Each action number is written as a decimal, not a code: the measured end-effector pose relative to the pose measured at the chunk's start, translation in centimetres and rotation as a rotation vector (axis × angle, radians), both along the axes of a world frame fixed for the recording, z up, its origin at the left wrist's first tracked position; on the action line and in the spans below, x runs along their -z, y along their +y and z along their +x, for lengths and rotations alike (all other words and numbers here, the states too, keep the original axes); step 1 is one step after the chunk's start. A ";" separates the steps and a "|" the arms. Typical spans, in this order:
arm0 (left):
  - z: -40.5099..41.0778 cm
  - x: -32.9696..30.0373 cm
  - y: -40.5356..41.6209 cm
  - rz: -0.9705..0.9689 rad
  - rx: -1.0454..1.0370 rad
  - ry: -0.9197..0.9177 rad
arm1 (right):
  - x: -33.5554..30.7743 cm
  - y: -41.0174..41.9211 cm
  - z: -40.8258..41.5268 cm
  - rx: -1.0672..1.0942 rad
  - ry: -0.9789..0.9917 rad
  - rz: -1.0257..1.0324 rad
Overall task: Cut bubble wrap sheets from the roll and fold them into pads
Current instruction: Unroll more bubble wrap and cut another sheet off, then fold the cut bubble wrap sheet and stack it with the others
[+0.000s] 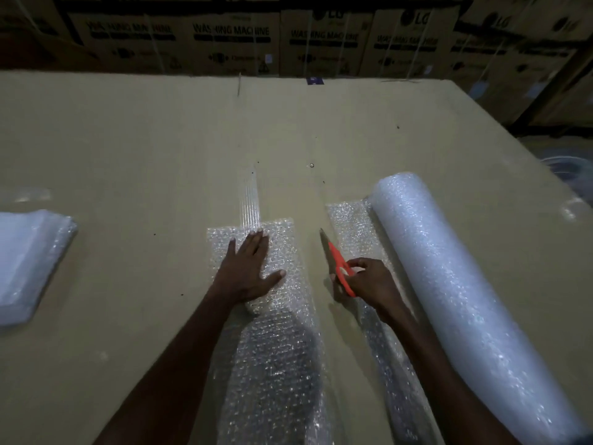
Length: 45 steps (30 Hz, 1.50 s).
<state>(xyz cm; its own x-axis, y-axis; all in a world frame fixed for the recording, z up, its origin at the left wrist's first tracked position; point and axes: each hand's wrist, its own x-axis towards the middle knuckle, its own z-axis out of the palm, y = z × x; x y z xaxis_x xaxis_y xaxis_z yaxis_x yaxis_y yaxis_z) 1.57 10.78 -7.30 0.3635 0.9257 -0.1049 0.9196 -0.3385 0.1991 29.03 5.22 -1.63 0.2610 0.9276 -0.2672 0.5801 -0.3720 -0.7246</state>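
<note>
A cut bubble wrap sheet (272,348) lies lengthwise in the middle of the cardboard work surface (128,149). My left hand (248,269) presses flat on its far end, fingers straight. To the right, my right hand (369,281) grips orange-handled scissors (337,261), blades pointing away from me, in the gap between the sheet and the roll's loose flap (353,232). The big bubble wrap roll (449,290) lies at the right, running from far to near.
A stack of folded white pads (29,261) sits at the left edge. A strip of clear tape (250,200) runs along the surface beyond the sheet. Washing machine cartons (231,40) line the back.
</note>
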 end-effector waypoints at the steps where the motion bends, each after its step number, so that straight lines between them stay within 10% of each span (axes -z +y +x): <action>1: -0.2 -0.4 -1.1 0.005 -0.002 -0.023 | 0.0 -0.6 -0.4 -0.023 -0.097 0.032; 9: 0.6 0.7 -12.2 -0.004 0.018 -0.084 | 0.1 -4.5 -4.0 -0.222 -0.635 0.057; 25: -1.7 1.7 -15.2 0.055 -0.025 0.038 | 3.4 -10.4 -6.4 -0.501 -0.544 0.551; 45: -7.7 3.2 -20.3 0.047 -0.167 -0.024 | 8.2 -12.8 -13.3 -0.752 -0.630 0.245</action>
<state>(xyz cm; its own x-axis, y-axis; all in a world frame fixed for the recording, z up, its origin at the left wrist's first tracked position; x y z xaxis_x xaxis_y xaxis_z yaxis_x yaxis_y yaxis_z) -6.12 -9.49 -10.49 0.2065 0.9770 -0.0537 0.9590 -0.1913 0.2089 15.78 -7.63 -9.82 -0.3860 0.9204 -0.0629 0.9062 0.3655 -0.2125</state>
